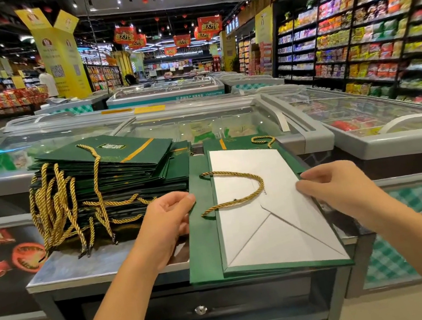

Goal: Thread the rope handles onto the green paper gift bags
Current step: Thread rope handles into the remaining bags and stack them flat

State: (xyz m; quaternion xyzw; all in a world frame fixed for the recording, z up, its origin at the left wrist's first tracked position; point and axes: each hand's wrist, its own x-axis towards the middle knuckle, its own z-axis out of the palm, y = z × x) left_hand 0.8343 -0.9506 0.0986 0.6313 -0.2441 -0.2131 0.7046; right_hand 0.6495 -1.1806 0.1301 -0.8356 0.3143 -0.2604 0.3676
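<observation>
Green paper gift bag [273, 233] lay flat at worktop [82, 267] front edge, white folded base up, gold rope handle [261, 182] looped across it. Left hand [164, 224] pinched left edge, right hand [333, 189] pinched right edge, probably steadying bag. Stack of roped bags [111, 177] sat left.

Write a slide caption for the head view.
Left hand and right hand hold a flat green gift bag with rope handle threaded, beside the stack of bags.

The bag [206, 234] was matt green paper, its folded base [268, 206] plain white. The handle [235, 175] was twisted gold rope. The table [95, 264] was dull, scuffed metal.
</observation>
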